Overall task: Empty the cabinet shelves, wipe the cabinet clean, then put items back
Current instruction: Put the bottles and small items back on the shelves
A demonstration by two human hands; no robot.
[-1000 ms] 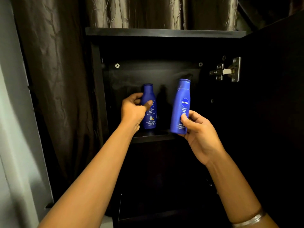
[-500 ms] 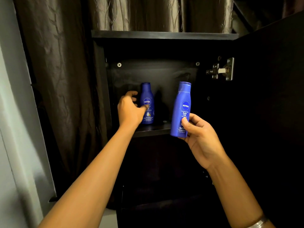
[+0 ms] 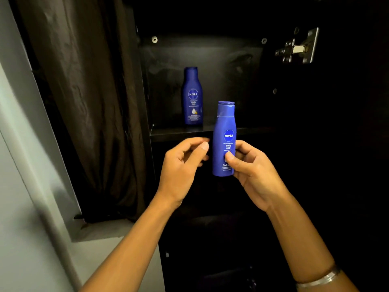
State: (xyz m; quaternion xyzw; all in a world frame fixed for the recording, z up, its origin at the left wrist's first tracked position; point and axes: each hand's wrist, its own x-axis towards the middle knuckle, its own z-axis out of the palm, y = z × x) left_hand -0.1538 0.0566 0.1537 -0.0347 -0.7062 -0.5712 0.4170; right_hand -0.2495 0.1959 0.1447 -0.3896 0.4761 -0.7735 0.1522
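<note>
A dark blue Nivea bottle (image 3: 193, 95) stands upright on the left of the black cabinet shelf (image 3: 174, 132). In front of the shelf edge, my right hand (image 3: 254, 175) grips a second, brighter blue Nivea bottle (image 3: 226, 127) by its lower half, thumb on the label, and holds it upright. My left hand (image 3: 181, 171) hovers just left of that bottle with its fingers loosely curved and its thumb out. It holds nothing. Whether its fingertips touch the bottle is unclear.
The cabinet interior is very dark below the shelf. Its open door (image 3: 347, 144) stands at the right, with a metal hinge (image 3: 299, 48) at the upper right. A dark curtain (image 3: 84, 102) hangs to the left, above a grey ledge (image 3: 101, 230).
My left hand let go of the bottle on the shelf and drew back beside the bottle in my right hand. The right hand lowered its bottle slightly. The view moved closer.
</note>
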